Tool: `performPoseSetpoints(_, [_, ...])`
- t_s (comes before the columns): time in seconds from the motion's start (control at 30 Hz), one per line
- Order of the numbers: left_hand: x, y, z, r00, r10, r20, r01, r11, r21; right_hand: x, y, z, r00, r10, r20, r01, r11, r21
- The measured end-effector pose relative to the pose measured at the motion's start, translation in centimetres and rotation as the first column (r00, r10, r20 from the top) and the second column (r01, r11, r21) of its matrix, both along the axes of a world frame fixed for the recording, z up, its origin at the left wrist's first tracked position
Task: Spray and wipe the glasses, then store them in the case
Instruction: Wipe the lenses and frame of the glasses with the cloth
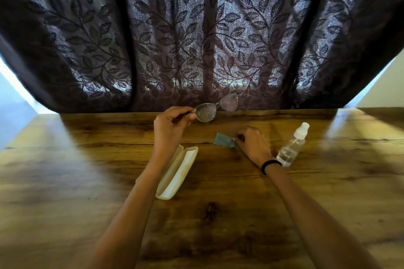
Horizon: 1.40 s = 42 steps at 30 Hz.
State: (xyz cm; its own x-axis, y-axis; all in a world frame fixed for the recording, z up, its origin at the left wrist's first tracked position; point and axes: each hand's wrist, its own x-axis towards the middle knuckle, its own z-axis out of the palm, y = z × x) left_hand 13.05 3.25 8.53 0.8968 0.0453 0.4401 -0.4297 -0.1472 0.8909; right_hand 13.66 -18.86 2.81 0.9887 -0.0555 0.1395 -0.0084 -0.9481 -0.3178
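A leaf-patterned dark curtain (196, 39) hangs behind the wooden table (218, 214).

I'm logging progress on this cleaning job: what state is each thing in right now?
glasses: held above the table at one end by the left hand; lenses look spotted
cloth: crumpled on the table, pinched by the right hand
case: open on the table, no glasses inside
spray bottle: upright, partly filled, no hand on it
curtain: drawn

Glossy wood-grain table (218, 214), clear plastic bottle (291, 147), matt cloth (224, 141), seemingly plastic case (175, 176)
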Motion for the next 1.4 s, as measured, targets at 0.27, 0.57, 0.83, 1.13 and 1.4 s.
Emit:
performPoseSetpoints(0.27, [-0.4,0.1,0.3,1.000,0.003,0.010,-0.003,1.000,0.002,-1.5,-1.2,5.1,0.981,0.076,-0.181,0.101,0.593,0.799])
performPoseSetpoints(0.57, [-0.7,-0.8,0.7,1.000,-0.008,0.009,0.008,1.000,-0.006,-4.2,-0.9,7.5,0.984,0.121,-0.130,0.047,0.530,0.847])
performPoseSetpoints(0.83, [-1.0,-0.8,0.9,1.000,-0.002,0.012,0.002,1.000,-0.006,-6.0,0.6,10.2,0.962,0.261,0.076,-0.130,0.198,0.972])
performPoseSetpoints(1.13, [-1.5,-1.3,1.4,0.998,0.030,0.049,-0.030,0.999,0.019,-5.1,3.7,10.8,0.976,0.034,0.215,-0.216,0.269,0.939])
performPoseSetpoints(1.4, [-2.0,-1.4,1.9,0.996,0.045,0.071,-0.046,0.999,0.021,-5.7,6.0,9.5,0.816,-0.052,0.576,-0.294,0.820,0.491])
